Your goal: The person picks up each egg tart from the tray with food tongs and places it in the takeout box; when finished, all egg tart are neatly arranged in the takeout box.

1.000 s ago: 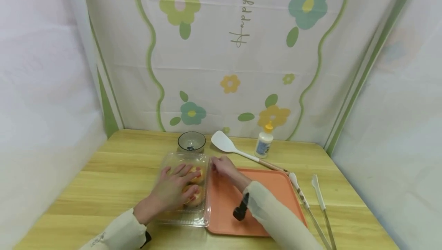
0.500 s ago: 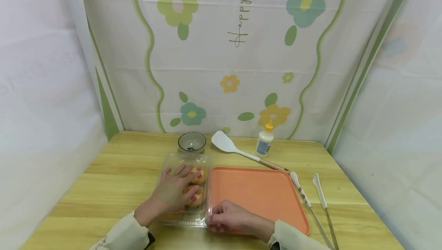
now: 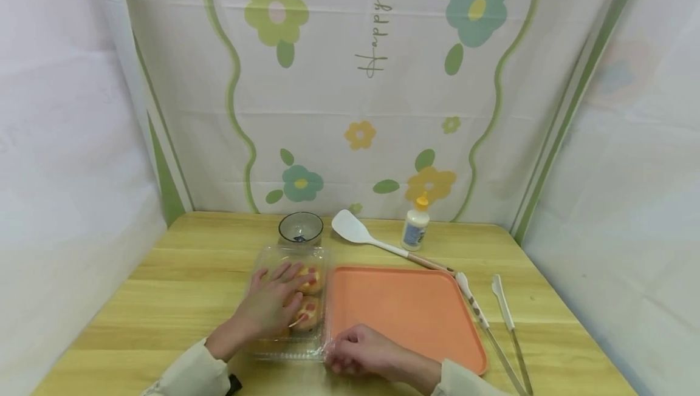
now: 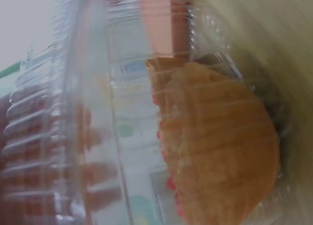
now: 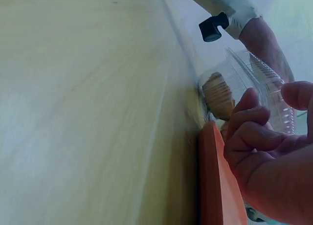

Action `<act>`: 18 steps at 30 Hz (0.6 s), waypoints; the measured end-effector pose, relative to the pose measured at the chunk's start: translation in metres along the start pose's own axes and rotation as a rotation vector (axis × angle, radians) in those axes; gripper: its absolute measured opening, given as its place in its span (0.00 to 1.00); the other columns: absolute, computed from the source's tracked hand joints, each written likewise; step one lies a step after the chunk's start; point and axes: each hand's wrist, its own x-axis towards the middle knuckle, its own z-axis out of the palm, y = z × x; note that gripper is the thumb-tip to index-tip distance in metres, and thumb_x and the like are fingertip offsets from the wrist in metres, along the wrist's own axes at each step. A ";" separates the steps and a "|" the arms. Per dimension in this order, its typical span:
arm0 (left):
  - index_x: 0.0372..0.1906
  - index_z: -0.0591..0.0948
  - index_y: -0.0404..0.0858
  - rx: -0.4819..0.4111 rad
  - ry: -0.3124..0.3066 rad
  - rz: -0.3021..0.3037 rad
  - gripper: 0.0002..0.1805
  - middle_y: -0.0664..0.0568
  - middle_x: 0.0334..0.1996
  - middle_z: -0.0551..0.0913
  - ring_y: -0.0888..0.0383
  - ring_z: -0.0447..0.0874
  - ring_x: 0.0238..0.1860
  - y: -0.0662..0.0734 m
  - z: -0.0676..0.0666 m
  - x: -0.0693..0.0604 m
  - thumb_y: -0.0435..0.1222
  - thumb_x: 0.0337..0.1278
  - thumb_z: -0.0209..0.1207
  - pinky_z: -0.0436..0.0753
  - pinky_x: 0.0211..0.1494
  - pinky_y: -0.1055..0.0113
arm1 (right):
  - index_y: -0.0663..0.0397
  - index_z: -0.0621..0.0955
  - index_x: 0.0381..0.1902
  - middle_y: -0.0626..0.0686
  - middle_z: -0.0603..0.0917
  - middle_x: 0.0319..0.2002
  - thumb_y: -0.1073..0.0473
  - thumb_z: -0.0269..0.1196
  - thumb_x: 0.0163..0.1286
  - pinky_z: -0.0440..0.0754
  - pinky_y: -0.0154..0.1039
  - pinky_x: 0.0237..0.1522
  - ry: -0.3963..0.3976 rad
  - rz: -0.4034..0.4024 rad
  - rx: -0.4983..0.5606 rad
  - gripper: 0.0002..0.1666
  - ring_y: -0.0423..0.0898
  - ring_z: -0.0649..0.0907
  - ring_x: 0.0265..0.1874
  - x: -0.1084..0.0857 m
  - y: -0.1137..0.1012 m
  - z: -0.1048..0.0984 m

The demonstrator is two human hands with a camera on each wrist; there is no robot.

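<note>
A clear plastic food box (image 3: 312,347) with its lid over it lies left of the orange tray in the head view. Inside sit several round golden pastries (image 3: 305,314) topped with red and yellow bits. My left hand (image 3: 265,305) rests spread on the lid. At the box's front right corner, my right hand (image 3: 363,350) has its fingers curled and pinches the rim, overlapping the tray's corner. The right wrist view shows that thumb and forefinger on either side of the box's edge (image 5: 266,90). A pastry (image 4: 220,142) shows blurred through the ribbed wall in the left wrist view.
The orange tray (image 3: 404,299) lies right of the box. Behind are a glass bowl (image 3: 301,228), a white spatula (image 3: 352,228) and a white bottle with a yellow cap (image 3: 415,229). Tongs (image 3: 505,311) lie at the right. Fabric walls surround the wooden table (image 3: 147,299).
My right hand has moved from the box's far right corner along its right edge to the near corner, uncovering the tray. My left hand has stayed on the lid.
</note>
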 end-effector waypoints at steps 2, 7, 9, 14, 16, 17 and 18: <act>0.61 0.79 0.48 -0.021 0.020 -0.002 0.21 0.43 0.67 0.72 0.39 0.65 0.69 -0.002 -0.001 -0.001 0.37 0.63 0.59 0.51 0.66 0.32 | 0.63 0.84 0.37 0.43 0.82 0.26 0.53 0.59 0.71 0.73 0.30 0.26 0.062 -0.058 -0.110 0.16 0.35 0.76 0.24 -0.002 -0.001 -0.005; 0.58 0.81 0.45 -0.067 0.152 0.047 0.22 0.40 0.62 0.76 0.38 0.69 0.66 -0.008 -0.004 0.001 0.33 0.56 0.61 0.54 0.64 0.29 | 0.56 0.82 0.43 0.45 0.82 0.37 0.53 0.61 0.70 0.76 0.34 0.40 0.299 -0.246 -0.437 0.12 0.39 0.79 0.37 -0.005 -0.008 -0.039; 0.55 0.82 0.44 -0.086 0.223 0.091 0.21 0.40 0.60 0.78 0.38 0.70 0.65 -0.010 -0.006 0.001 0.32 0.53 0.61 0.55 0.63 0.28 | 0.59 0.79 0.47 0.47 0.82 0.38 0.55 0.62 0.70 0.77 0.34 0.38 0.397 -0.282 -0.501 0.14 0.40 0.79 0.36 -0.008 -0.013 -0.060; 0.57 0.79 0.42 -0.009 0.164 0.136 0.21 0.41 0.67 0.70 0.37 0.62 0.70 -0.012 -0.041 0.005 0.37 0.57 0.58 0.53 0.63 0.27 | 0.62 0.76 0.53 0.55 0.81 0.40 0.57 0.64 0.68 0.78 0.41 0.34 0.671 -0.333 -0.769 0.20 0.46 0.79 0.34 -0.021 -0.029 -0.122; 0.64 0.74 0.42 0.032 0.073 0.100 0.24 0.43 0.73 0.60 0.37 0.52 0.74 -0.018 -0.065 0.015 0.43 0.65 0.55 0.46 0.66 0.28 | 0.63 0.74 0.58 0.60 0.80 0.46 0.54 0.64 0.67 0.80 0.50 0.38 0.748 -0.327 -0.943 0.26 0.54 0.80 0.40 -0.025 -0.037 -0.153; 0.68 0.70 0.43 0.056 0.036 0.077 0.27 0.44 0.75 0.55 0.37 0.47 0.75 -0.025 -0.076 0.023 0.46 0.68 0.52 0.42 0.67 0.29 | 0.64 0.71 0.61 0.63 0.78 0.51 0.51 0.63 0.69 0.80 0.55 0.41 0.775 -0.308 -1.035 0.30 0.58 0.79 0.45 -0.026 -0.041 -0.169; 0.72 0.65 0.44 0.088 0.006 0.054 0.30 0.45 0.77 0.50 0.38 0.42 0.76 -0.034 -0.086 0.032 0.49 0.70 0.50 0.37 0.68 0.30 | 0.64 0.68 0.65 0.66 0.75 0.57 0.48 0.61 0.70 0.77 0.59 0.46 0.793 -0.283 -1.113 0.34 0.62 0.76 0.50 -0.025 -0.045 -0.186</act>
